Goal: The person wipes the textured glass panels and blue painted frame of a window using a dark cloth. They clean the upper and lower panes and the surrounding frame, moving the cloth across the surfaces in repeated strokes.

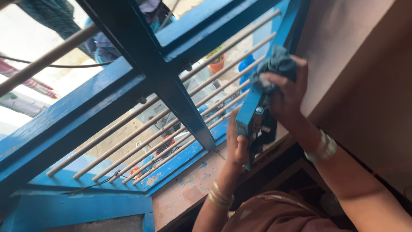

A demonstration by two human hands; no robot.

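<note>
A blue-painted window frame (pixel 128 81) fills most of the view, its paint scuffed and chipped along the lower rail, with pale horizontal bars (pixel 171 124) set across the opening. Hinged inward at the right is a narrow blue shutter (pixel 248 114), seen nearly edge-on, with a small metal latch on its face. The left hand (pixel 237 144) is closed around the lower edge of this shutter, thumb on the near side. The right hand (pixel 286 92) is clenched on a crumpled dark grey cloth (pixel 277 64), pressed against the upper part of the shutter beside the frame's right upright. Both wrists carry metal bangles. Below the frame runs a worn sill (pixel 189 189), pinkish with flecks of blue paint. A plain brownish wall (pixel 360 64) stands to the right. Through the bars, an orange flowerpot (pixel 217 64) and hanging laundry are visible outside in bright light.
</note>
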